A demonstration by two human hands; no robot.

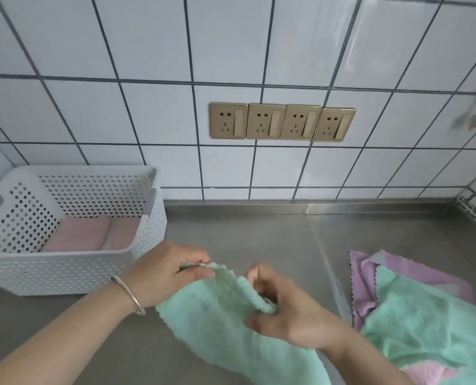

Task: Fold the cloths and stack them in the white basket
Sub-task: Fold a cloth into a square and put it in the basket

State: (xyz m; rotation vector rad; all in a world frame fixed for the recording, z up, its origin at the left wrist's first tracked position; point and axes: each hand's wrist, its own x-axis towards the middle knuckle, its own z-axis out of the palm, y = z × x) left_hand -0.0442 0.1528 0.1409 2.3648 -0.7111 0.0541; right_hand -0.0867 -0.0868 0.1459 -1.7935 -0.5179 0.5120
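The green cloth (220,326) hangs between both hands, bearing no readable writing. The left hand (170,273) pinches its top corner; the right hand (284,309) grips the edge beside it, fingers curled.

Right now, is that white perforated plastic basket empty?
No. The white perforated plastic basket already holds folded pink cloths lying flat on its bottom.
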